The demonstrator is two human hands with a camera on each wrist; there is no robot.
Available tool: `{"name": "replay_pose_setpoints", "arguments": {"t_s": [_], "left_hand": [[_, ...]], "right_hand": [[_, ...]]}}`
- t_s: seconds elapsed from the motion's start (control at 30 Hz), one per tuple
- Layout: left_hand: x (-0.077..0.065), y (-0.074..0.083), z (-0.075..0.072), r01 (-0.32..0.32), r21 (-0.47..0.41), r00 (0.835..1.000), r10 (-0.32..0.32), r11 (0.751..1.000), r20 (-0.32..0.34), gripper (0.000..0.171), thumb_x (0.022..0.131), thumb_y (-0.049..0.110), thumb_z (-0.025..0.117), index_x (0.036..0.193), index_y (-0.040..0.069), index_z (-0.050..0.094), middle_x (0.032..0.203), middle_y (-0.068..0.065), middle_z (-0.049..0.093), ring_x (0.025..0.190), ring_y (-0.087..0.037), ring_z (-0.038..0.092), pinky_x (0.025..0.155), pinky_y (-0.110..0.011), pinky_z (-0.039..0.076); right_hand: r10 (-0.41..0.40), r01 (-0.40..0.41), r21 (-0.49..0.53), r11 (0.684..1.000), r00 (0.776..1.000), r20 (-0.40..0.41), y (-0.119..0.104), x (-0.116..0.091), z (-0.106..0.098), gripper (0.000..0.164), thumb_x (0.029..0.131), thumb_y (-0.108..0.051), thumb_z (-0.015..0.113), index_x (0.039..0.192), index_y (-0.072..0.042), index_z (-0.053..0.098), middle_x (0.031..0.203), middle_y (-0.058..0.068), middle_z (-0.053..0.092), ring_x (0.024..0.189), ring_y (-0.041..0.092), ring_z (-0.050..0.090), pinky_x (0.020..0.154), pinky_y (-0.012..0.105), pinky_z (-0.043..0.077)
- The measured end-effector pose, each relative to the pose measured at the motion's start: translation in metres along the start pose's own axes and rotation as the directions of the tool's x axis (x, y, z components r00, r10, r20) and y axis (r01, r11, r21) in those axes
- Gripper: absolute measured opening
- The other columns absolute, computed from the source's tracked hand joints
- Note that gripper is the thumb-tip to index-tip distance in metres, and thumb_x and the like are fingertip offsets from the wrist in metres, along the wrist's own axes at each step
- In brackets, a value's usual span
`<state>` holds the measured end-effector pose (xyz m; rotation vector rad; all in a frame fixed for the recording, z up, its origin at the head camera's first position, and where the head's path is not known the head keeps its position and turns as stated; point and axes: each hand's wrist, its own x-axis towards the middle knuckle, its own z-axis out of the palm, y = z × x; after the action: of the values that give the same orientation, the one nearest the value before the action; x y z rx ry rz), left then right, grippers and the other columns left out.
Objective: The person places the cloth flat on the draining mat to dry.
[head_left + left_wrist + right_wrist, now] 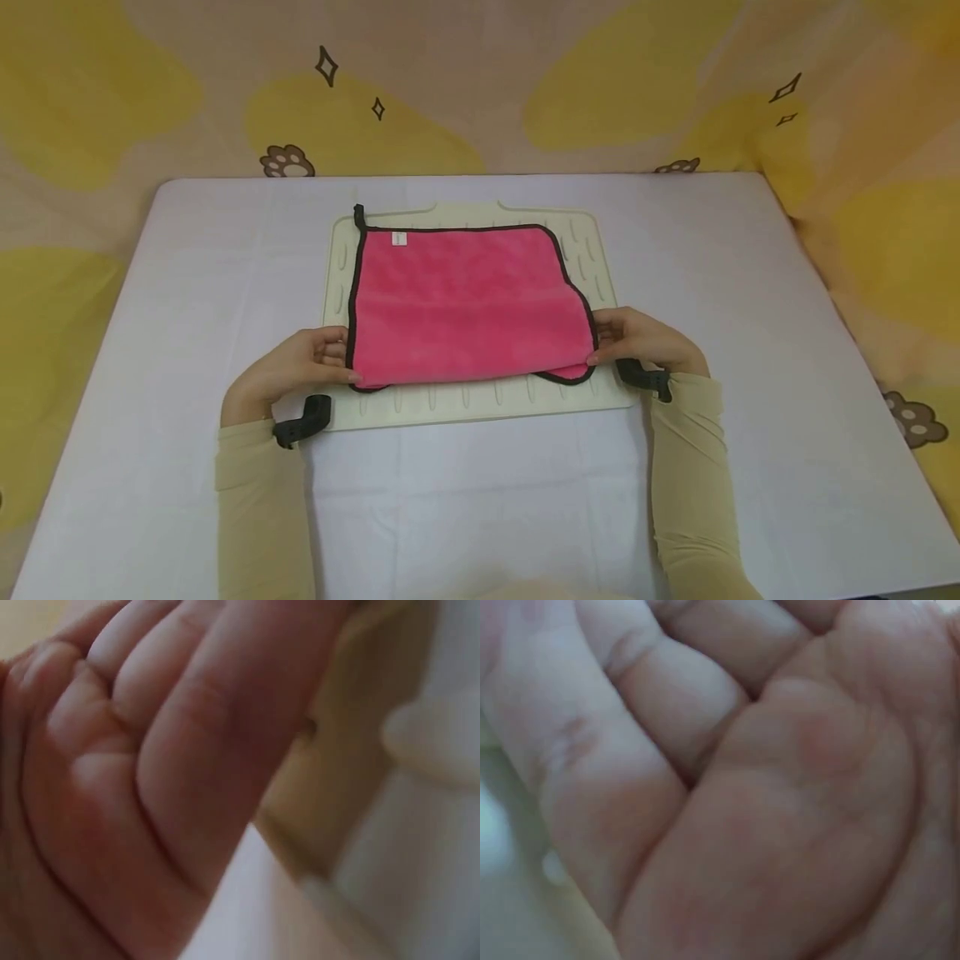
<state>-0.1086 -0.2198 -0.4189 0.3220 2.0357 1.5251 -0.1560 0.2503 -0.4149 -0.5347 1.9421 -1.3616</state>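
Note:
A pink towel (465, 304) with black edging lies folded over on a cream ribbed board (450, 406). Its black hanging loop (359, 217) and small white label (399, 239) are at the far left corner. My left hand (296, 362) pinches the near left corner, thumb at the fold and fingers curled beside the edge. At the near right, my right hand (637, 337) pinches the towel's side edge the same way. Below the fold, a strip of the lower layer (570, 374) peeks out at the right. Both wrist views are filled by curled fingers and palms; the towel is hidden there.
The board rests on a table with a white cloth (465, 517). A yellow and pink patterned curtain (480, 92) hangs behind and at the sides. Black wrist mounts (303, 421) sit close to the board's near corners.

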Motion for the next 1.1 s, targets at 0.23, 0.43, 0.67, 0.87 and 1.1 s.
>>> {"name": "replay_pose_setpoints", "arguments": {"t_s": [0.23, 0.43, 0.67, 0.87, 1.1], "left_hand": [[0.0018, 0.0021, 0.0017, 0.05, -0.031, 0.995, -0.047, 0.998, 0.083, 0.068, 0.077, 0.004, 0.076, 0.131, -0.016, 0.039, 0.115, -0.025, 0.061, 0.099, -0.014, 0.063, 0.084, -0.024, 0.051], [0.0017, 0.0013, 0.0026, 0.043, -0.039, 0.994, -0.039, 0.998, 0.099, 0.047, 0.079, 0.001, 0.073, 0.115, -0.019, 0.051, 0.1, -0.018, 0.068, 0.089, -0.013, 0.067, 0.079, -0.023, 0.052], [-0.0005, -0.0005, 0.0008, 0.01, -0.091, 0.992, 0.002, 0.996, 0.13, 0.041, 0.085, -0.003, 0.065, 0.116, -0.023, 0.046, 0.096, -0.02, 0.068, 0.085, -0.014, 0.068, 0.078, -0.027, 0.054], [-0.0025, -0.0019, -0.0007, 0.007, -0.076, 0.988, 0.005, 0.997, 0.155, 0.035, 0.088, -0.003, 0.062, 0.113, -0.021, 0.045, 0.088, -0.012, 0.068, 0.071, -0.017, 0.067, 0.07, -0.032, 0.056], [-0.0023, -0.0044, -0.0013, -0.009, -0.038, 0.982, 0.016, 0.999, 0.187, 0.033, 0.088, -0.001, 0.062, 0.111, -0.02, 0.046, 0.08, -0.011, 0.068, 0.066, -0.02, 0.068, 0.066, -0.031, 0.057]], "right_hand": [[0.033, -0.028, -0.098, 0.995, 0.998, 0.049, -0.0004, 0.003, 0.0008, 0.048, 0.079, -0.002, 0.074, 0.121, 0.011, 0.054, 0.105, 0.016, 0.064, 0.089, 0.018, 0.063, 0.084, 0.024, 0.05], [0.016, -0.009, -0.105, 0.994, 0.998, 0.067, 0.0003, 0.003, 0.0007, 0.041, 0.08, 0.0, 0.073, 0.115, 0.011, 0.057, 0.096, 0.012, 0.066, 0.082, 0.016, 0.063, 0.078, 0.023, 0.051], [0.02, -0.014, -0.091, 0.996, 0.997, 0.069, -0.0011, 0.0003, 0.0003, 0.035, 0.08, 0.0, 0.072, 0.111, 0.011, 0.059, 0.089, 0.009, 0.067, 0.075, 0.011, 0.059, 0.072, 0.02, 0.05], [0.031, -0.028, -0.038, 0.999, 0.995, 0.091, -0.0008, -0.0017, 0.0, 0.032, 0.08, 0.002, 0.071, 0.107, 0.013, 0.059, 0.088, 0.008, 0.068, 0.075, 0.009, 0.06, 0.071, 0.02, 0.05], [0.035, -0.036, 0.005, 0.999, 0.988, 0.15, 0.0001, -0.003, -0.0007, 0.034, 0.08, 0.003, 0.071, 0.108, 0.016, 0.057, 0.092, 0.01, 0.068, 0.08, 0.01, 0.063, 0.074, 0.021, 0.052]]}}
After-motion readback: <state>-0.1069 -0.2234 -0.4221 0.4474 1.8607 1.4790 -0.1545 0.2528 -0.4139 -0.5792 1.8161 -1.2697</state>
